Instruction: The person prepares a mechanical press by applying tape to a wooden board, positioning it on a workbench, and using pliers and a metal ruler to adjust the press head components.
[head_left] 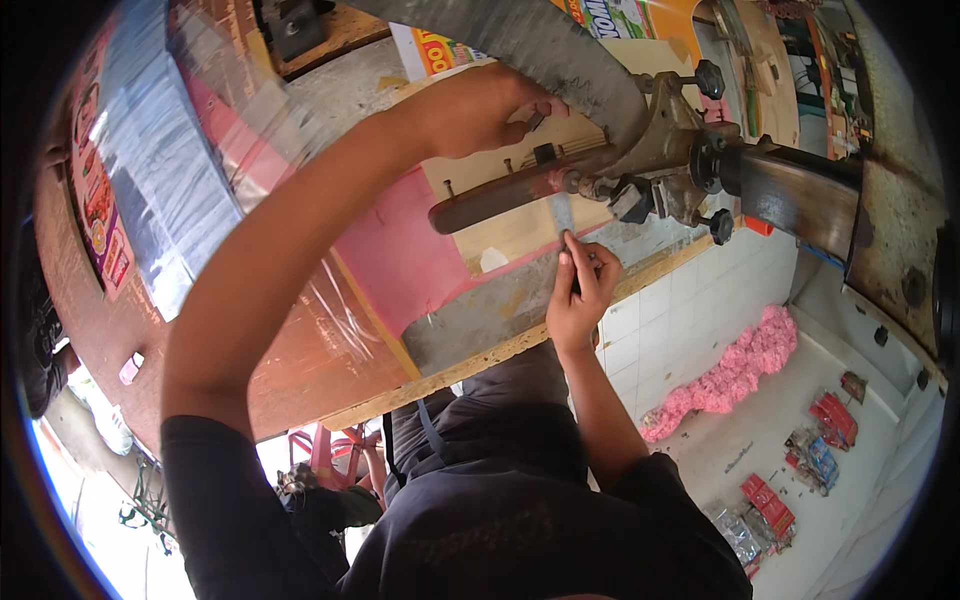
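Observation:
My right hand pinches the near end of a flat grey strip between thumb and fingers. The strip's far end reaches to a long brown bar with a rounded end, fixed to a metal machine head. Beyond the bar, my left hand is bent inward with its fingers curled, near several thin upright pins. A small dark piece shows at its fingertips; its kind is unclear. Beneath lie a pale yellowish board and a pink sheet.
A wide grey metal arm slants above the far side. Black knobs stick out from the machine on the right. Clear plastic sheets lie at the left. A pink bundle and red packets rest lower right.

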